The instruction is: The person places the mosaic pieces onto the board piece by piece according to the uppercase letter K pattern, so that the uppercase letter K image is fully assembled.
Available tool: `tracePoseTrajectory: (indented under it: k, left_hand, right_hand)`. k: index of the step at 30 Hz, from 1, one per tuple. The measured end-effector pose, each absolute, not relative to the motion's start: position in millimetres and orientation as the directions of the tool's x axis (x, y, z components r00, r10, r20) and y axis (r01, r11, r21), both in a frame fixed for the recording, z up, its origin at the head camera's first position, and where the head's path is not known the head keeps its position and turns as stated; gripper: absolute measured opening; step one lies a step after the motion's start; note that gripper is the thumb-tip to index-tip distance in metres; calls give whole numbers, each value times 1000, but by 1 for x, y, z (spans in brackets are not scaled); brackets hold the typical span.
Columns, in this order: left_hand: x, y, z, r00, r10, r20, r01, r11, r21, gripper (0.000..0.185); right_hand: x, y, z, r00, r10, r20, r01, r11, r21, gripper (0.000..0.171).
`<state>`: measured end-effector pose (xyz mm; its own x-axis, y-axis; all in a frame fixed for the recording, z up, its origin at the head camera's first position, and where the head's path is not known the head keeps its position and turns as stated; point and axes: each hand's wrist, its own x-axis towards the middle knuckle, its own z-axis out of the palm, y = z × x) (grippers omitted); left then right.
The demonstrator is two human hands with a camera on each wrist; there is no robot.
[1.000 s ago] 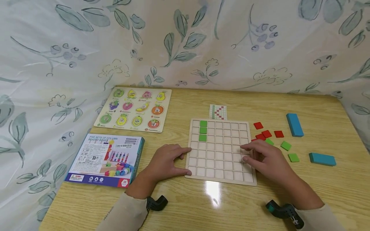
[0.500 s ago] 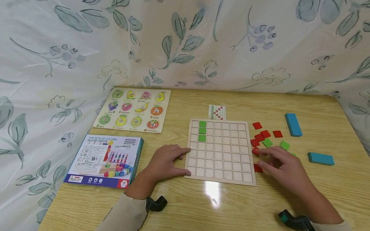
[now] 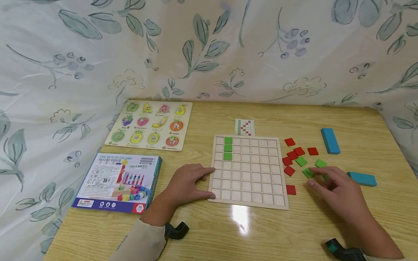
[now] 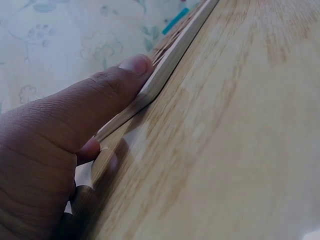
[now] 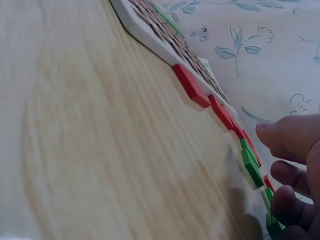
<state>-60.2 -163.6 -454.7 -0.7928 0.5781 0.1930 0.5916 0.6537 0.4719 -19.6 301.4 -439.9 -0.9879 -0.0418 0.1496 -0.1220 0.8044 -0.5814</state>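
Observation:
A wooden grid board [image 3: 249,205] lies on the table, with three green tiles [image 3: 228,148] stacked in its second column. My left hand [image 3: 205,183] rests flat at the board's left edge, its thumb [image 4: 105,95] pressing the lower-left corner [image 4: 150,90]. My right hand [image 3: 315,177] hovers low over the loose tiles to the right of the board. Its fingertips [image 5: 287,137] are at a green tile [image 3: 308,173], and another green tile lies half hidden under them. Red tiles [image 3: 295,154] and one single red tile [image 3: 291,189] lie beside the board [image 5: 145,35].
A small pattern card [image 3: 245,127] lies behind the board. Two blue blocks [image 3: 330,140] [image 3: 361,178] sit at the right. A fruit peg puzzle [image 3: 151,124] and a bead-toy box [image 3: 121,181] lie at the left. A leaf-print cloth hangs around the table's back and sides.
My right hand has slid off the board's right side and out over the loose red and green tiles. The left hand has stayed at the board's edge.

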Motion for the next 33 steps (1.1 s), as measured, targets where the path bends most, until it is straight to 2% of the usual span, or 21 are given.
tracePoseTrajectory:
  k: [13, 19, 33]
  left_hand:
    - [-59, -164, -455, -793, 582, 181, 589, 655, 474, 73]
    - [-60, -164, -455, -792, 580, 192, 592, 650, 476, 73]
    - [-60, -165, -456, -794, 575, 199, 591, 652, 474, 73]
  right_hand:
    - [-29, 301, -447, -989, -18, 146, -91, 852, -516, 41]
    - [-31, 301, -447, -989, -38, 143, -107, 852, -512, 37]
    - [-29, 298, -445, -990, -97, 98, -133, 855, -501, 43]
